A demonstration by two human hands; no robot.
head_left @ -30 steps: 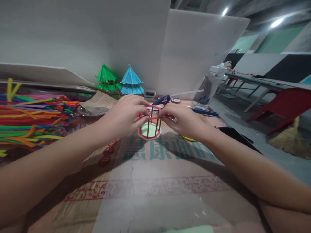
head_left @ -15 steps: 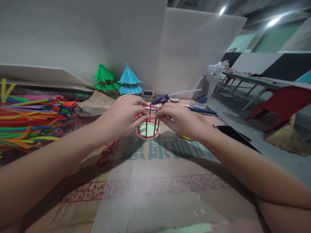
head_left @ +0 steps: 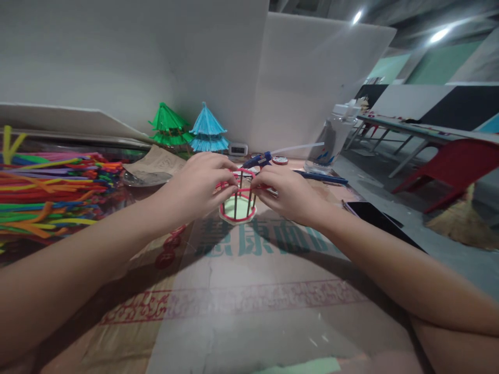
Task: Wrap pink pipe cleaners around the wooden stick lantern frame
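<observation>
A small craft frame (head_left: 235, 206) stands upright on the printed cardboard, with dark posts, pink-red pipe-cleaner rings and a pale green base. My left hand (head_left: 205, 179) pinches the left side of its upper ring between thumb and fingers. From the other side, my right hand (head_left: 286, 189) grips the ring's right edge with bent fingers. Part of the upper ring is hidden behind the fingertips. Just behind the frame lies a blue glue gun (head_left: 258, 160) with a clear glue stick poking out to the right.
Many coloured pipe cleaners (head_left: 50, 192) are heaped at left. Green (head_left: 168, 124) and blue (head_left: 209, 130) pipe-cleaner roofs stand at the back. A clear plastic bottle (head_left: 331, 135), a blue pen-like tool (head_left: 323, 177) and a dark phone-like slab (head_left: 384, 223) are at right.
My right hand and forearm have shifted very slightly, and a yellow item beneath the right wrist is now covered. The left hand and the frame look unmoved.
</observation>
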